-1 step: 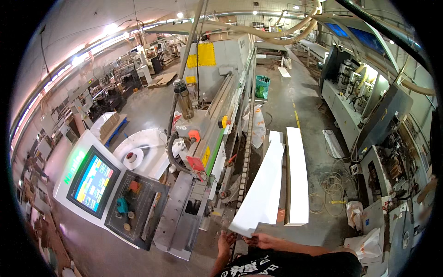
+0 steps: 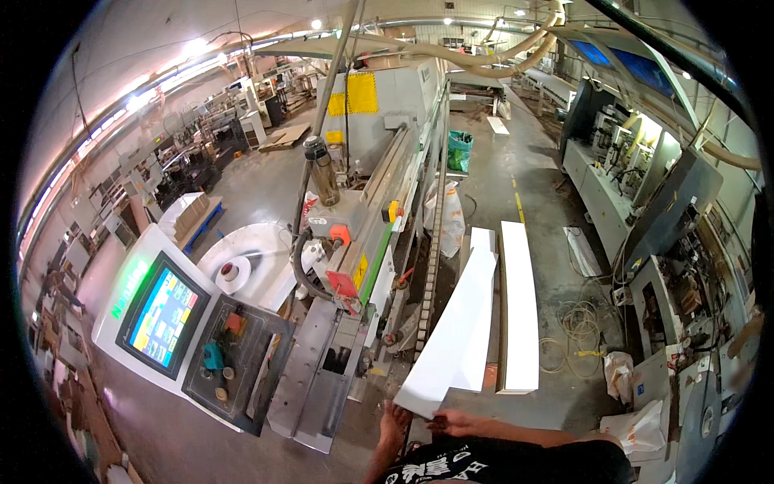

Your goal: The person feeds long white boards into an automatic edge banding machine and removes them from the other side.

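Observation:
A long white panel [image 2: 451, 331] slants across my front, its near end low in the picture and its far end lying over other white boards. My left hand [image 2: 394, 423] is closed at the panel's near left corner. Closed on the near right corner is my right hand [image 2: 453, 422], its forearm coming from the right. Beneath the panel another white board [image 2: 474, 369] shows along its right side. A neat stack of long white boards [image 2: 520, 310] stands just to the right.
At left a machine with a lit touch screen [image 2: 164, 313] and a chain conveyor track [image 2: 430, 282] run beside me. A dark bottle [image 2: 322, 173] stands on the machine. Coiled hose [image 2: 579, 323] lies on the floor at right, near another machine [image 2: 601, 189].
The near end of the white panel has shifted slightly left and toward me, with both hands still on it. The surroundings look the same.

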`<state>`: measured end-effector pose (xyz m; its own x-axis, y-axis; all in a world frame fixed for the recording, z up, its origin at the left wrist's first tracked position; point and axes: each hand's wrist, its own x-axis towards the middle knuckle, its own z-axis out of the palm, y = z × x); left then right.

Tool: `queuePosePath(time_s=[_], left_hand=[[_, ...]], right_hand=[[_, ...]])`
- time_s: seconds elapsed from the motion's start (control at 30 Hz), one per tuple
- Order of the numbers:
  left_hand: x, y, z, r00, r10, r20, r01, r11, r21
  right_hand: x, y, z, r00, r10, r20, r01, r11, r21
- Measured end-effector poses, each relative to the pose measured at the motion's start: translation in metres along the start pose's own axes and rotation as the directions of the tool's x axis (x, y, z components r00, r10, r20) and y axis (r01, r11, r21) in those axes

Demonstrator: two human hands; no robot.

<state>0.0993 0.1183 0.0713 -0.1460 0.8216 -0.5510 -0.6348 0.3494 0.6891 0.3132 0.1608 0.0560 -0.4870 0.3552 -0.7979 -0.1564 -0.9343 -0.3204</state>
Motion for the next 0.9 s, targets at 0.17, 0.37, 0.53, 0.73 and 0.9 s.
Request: queuePosePath(time_s=[0.17,0.37,0.53,0.73,0.9], left_hand=[[-0.023,0.023,0.013,0.986,-0.137,-0.094,0.091,0.918,-0.386],[-0.033,0.031,-0.020,0.884,0.164,-0.437,-0.332,0.880,-0.341],[-0.047,0.023,-0.086,0.609,0.513,-0.605,-0.475,0.847,0.241],[-0.102,0.038,-0.123,0.320,0.637,-0.702,-0.149,0.765,0.626],[-0.162,0.003,-0.232,0.071,0.761,-0.644,0.036,0.644,0.764]], right_hand=[[0.006,0.004,0.022,0.982,0.096,0.161,-0.065,0.981,-0.185],[0.060,-0.099,-0.051,0.961,-0.255,-0.106,0.275,0.920,0.280],[0.060,-0.155,-0.018,0.972,-0.234,0.008,0.201,0.854,0.480],[0.048,-0.114,0.032,0.986,-0.153,-0.063,0.166,0.899,0.405],[0.032,-0.041,0.080,0.924,0.121,0.363,-0.184,0.972,0.145]])
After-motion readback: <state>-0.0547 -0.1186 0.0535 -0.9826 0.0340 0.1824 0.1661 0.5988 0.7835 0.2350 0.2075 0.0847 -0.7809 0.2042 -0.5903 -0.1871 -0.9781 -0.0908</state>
